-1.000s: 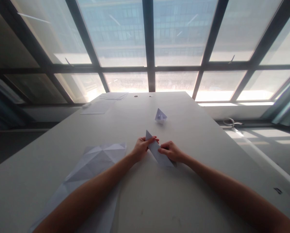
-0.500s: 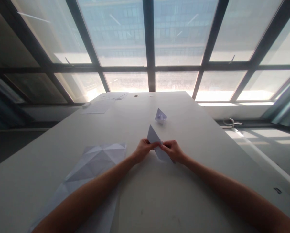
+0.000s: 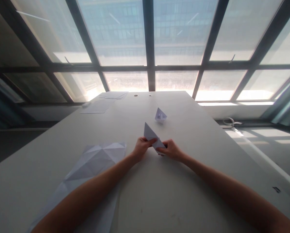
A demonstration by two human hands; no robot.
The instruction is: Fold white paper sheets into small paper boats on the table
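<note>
Pinching a folded paper triangle (image 3: 151,137) between them, the left hand (image 3: 142,147) and right hand (image 3: 172,150) hold it just above the worktop (image 3: 195,136). Folding looks partway done: creased, no final shape yet. A finished small paper figure (image 3: 160,115) sits beyond; a large creased sheet (image 3: 93,165) lies left, well apart. Nothing blocks the hands.

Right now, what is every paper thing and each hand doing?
Folded paper triangle: held up by both hands, point tilted away.
Left hand: pinching the triangle's left side.
Right hand: pinching its lower right end.
Small paper boat: finished, standing on the table.
Big creased sheet: unfolded, lying flat.
Far papers: lying flat.
</note>
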